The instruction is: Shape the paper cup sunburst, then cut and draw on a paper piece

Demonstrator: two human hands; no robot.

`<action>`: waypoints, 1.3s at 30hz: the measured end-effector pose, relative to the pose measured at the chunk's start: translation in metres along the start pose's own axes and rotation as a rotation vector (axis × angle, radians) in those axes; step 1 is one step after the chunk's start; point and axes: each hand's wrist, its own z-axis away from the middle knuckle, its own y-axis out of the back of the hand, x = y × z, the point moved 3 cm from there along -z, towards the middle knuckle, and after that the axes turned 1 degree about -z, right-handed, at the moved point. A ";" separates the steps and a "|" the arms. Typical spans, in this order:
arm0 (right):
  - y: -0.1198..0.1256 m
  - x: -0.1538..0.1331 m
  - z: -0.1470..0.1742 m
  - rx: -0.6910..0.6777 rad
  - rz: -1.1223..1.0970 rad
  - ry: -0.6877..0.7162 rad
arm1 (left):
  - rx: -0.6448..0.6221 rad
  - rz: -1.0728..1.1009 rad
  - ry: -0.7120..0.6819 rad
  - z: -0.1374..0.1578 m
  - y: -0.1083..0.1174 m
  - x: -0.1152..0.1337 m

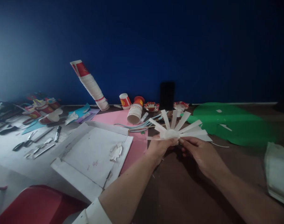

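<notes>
A white paper cup [171, 133], its wall cut into long strips that fan outward, is held up over the brown table. My left hand [162, 145] grips its near left side, thumb pressed against the base. My right hand [193, 148] pinches the near right edge, its fingertips close to my left thumb. What lies between the right fingertips is too small to make out. Just beyond the cup are thin pale-blue cords [125, 126] and a stack of white cups [134, 114] lying on its side.
At left, a shallow white box [86, 152] holds a cut paper scrap [116, 151]. Farther left lie scissors [23, 144] and a marker [57, 133]. A tall cup stack [92, 85] leans on the blue wall. Green paper [235, 124] lies right, a red chair [39, 205] at lower left.
</notes>
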 end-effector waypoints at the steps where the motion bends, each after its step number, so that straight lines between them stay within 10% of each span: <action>1: -0.001 0.000 0.001 0.001 -0.004 0.001 | 0.009 0.005 -0.003 0.000 0.000 0.001; 39: 0.001 -0.018 0.009 -0.037 0.439 0.127 | -0.089 0.032 0.106 -0.004 0.002 0.002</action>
